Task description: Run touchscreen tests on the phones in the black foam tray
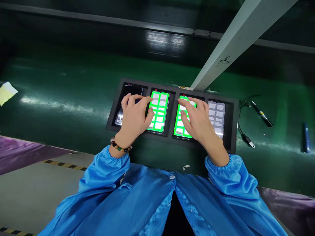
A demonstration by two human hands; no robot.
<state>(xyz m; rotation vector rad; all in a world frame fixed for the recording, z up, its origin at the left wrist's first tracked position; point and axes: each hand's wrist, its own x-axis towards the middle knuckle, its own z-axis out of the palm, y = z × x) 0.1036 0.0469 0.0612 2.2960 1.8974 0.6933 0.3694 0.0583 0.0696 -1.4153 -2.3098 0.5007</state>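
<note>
A black tray (170,111) with phones in its compartments lies on the green table. My left hand (135,114) is over the left part of the tray, fingers apart, its index fingertip at the upper left of a phone with a green and white screen (161,111). Behind that hand is a phone with a dark screen (134,90), partly covered. My right hand (197,118) spreads its fingers over a second green-screened phone (178,126). To its right lies a phone with a grey grid screen (218,113), partly hidden by my wrist. Neither hand holds anything.
A grey post (228,42) rises behind the tray. Right of it lie a black cable (240,121) with a USB plug, a black marker pen (262,114) and a blue pen-like object (306,137). A pale yellow paper (8,91) lies at the far left.
</note>
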